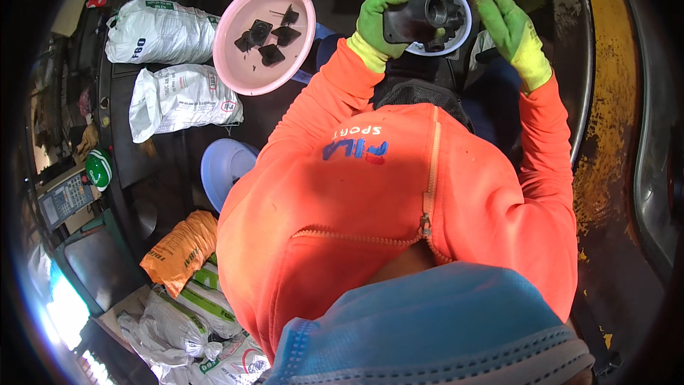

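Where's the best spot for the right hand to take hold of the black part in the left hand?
Probably the round tube on the black part, coming from the right. It juts from the flat plate, offering a curved wall to wrap. The left hand covers the left edge; the right hand is on the tube's side.

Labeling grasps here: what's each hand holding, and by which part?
Left hand: black molded part, gripped by its flat, plate-like left side. Right hand: raised apart from it; can't tell whether it pinches anything small.
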Demonstrator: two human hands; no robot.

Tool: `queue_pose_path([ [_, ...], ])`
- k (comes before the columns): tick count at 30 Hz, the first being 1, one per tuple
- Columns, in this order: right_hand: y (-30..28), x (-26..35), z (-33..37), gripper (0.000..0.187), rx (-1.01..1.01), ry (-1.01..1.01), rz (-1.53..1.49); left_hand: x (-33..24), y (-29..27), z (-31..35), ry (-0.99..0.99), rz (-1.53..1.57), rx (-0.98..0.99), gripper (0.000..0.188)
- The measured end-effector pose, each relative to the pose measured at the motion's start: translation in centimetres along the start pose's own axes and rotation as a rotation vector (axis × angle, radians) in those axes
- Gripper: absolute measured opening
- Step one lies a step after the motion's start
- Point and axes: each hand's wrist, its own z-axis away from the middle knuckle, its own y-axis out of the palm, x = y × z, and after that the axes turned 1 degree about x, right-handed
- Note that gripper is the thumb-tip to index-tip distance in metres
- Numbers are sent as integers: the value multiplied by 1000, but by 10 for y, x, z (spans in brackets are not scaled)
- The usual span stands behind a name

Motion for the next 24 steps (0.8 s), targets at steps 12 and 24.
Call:
queue_pose_path([
  [12, 1, -18, 1, 31, 163, -343, 279, -7, 12, -4, -76, 55, 123, 55],
  [24, 27, -19, 20, 34, 158, -51, 0, -18, 31, 3, 177, -182, 126, 75],
])
